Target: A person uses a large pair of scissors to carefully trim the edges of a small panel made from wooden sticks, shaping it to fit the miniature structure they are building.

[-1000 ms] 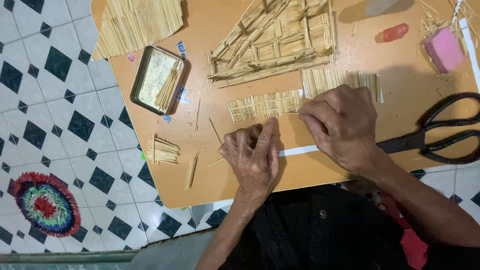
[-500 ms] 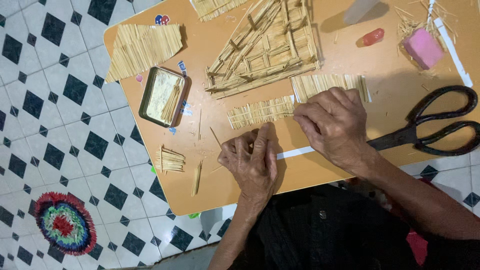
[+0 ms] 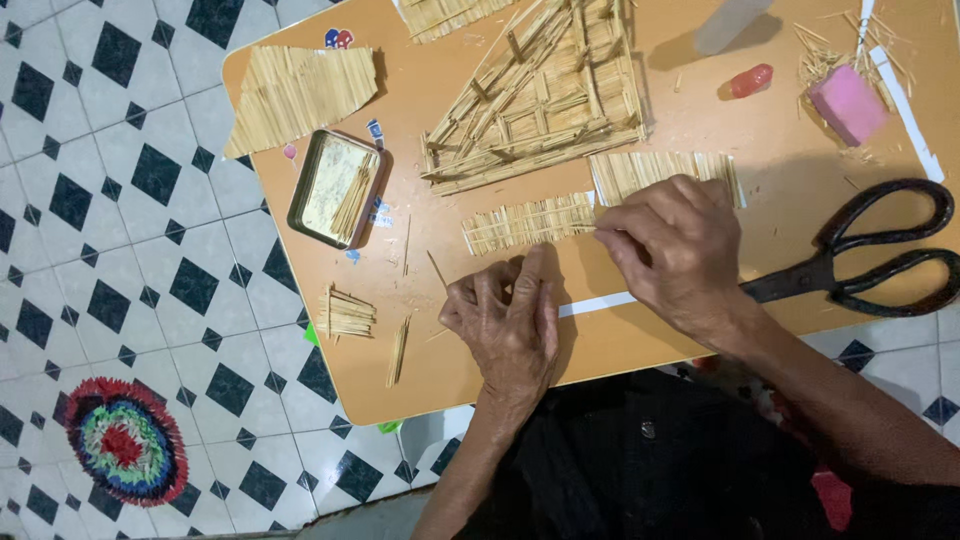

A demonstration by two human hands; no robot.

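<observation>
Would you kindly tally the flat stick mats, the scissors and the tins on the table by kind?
Flat stick mats: 4
Scissors: 1
Tins: 1
Total: 6

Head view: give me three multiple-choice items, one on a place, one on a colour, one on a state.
1. Where do the scissors lie?
A. right of the right hand
B. inside the tin
C. on the floor

2. What colour is the block near the table's far right corner?
A. green
B. pink
C. black

3. How is the left hand set?
A. raised in the air
B. holding the scissors
C. pressed flat on the table

Answers: 1 A, the black handles lie past the right wrist; 2 B, its surface is plainly pink; 3 C, its fingers rest on the tabletop.
</observation>
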